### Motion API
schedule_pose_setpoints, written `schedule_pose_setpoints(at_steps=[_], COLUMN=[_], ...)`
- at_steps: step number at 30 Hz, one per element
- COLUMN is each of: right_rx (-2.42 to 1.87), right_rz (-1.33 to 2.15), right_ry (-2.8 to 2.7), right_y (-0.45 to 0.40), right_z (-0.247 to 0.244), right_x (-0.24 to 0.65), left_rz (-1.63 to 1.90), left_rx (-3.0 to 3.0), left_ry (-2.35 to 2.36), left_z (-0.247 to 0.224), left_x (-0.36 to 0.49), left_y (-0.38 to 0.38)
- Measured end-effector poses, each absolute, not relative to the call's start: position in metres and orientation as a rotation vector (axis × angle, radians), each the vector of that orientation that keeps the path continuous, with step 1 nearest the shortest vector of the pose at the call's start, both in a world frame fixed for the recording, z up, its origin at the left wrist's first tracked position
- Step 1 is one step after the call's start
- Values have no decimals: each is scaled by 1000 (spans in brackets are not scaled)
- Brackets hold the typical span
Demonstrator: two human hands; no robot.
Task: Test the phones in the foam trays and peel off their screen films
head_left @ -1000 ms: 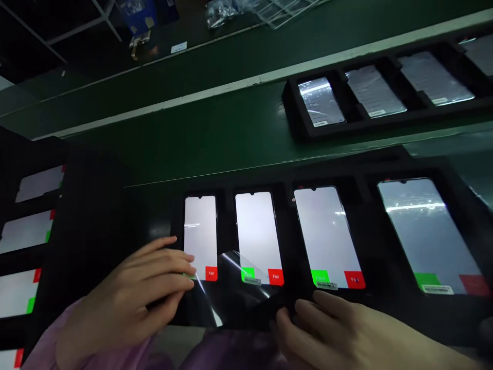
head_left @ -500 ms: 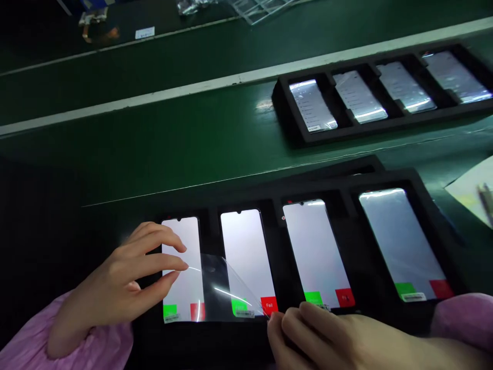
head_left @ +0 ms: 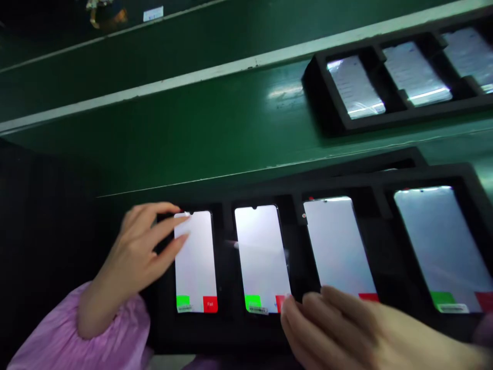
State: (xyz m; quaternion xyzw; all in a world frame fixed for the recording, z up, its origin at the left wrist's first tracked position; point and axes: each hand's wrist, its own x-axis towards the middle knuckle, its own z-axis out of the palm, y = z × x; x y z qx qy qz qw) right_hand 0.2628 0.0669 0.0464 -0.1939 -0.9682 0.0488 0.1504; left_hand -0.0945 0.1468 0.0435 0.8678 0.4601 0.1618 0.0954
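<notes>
A black tray (head_left: 227,329) holds several phones with lit white screens and green and red boxes at the bottom. My left hand (head_left: 150,246) is over the upper left part of the leftmost phone (head_left: 196,262), fingers apart, with nothing seen in them. My right hand (head_left: 339,324) is at the lower right corner of the second phone (head_left: 262,257), its thumb and fingers pinched together. Faint reflections near that phone suggest clear film, but what the fingers hold is too unclear to tell. The third phone (head_left: 339,241) is partly behind my right hand; the fourth phone (head_left: 442,241) lies farther right.
Beyond, on the green surface (head_left: 192,133), a second black tray (head_left: 327,97) holds more phones at the upper right. A pale strip (head_left: 162,90) crosses the surface. A small white label (head_left: 153,14) is at the top left. Another dark tray edge shows behind the near tray.
The clear film stretched between the first two phones no longer shows clearly. My left hand has moved up toward the top of the first phone. The view has shifted, so the trays appear farther right.
</notes>
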Motion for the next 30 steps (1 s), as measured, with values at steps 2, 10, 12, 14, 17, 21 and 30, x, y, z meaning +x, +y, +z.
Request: schedule_pose_setpoints(at_steps=[2,10,12,14,17,21,30], right_rx=[-687,-1291,-1334,-1359,-1373,-1402,-1376], right_rz=[258,1219,1225,1195,1147,1105,1081], right_ry=[-2741,-1835,-1701,-1646,-1639,-1627,-1648], right_y=[84,167,175,176,170,161,150], right_z=[50,57,62,67,75,80,86], right_x=[257,258,260,262,262,259,256], left_rz=[468,656,688,672,662,718,705], left_rx=[2607,2601,2577,2568,2574,2559,2511], left_ry=[1604,1639,1663,1669,1652,1660,1530], left_z=[35,16,15,15,15,15,32], left_x=[-99,-100,-99,-99,-99,-99,-96], left_y=[149,148,148,148,149,152,145])
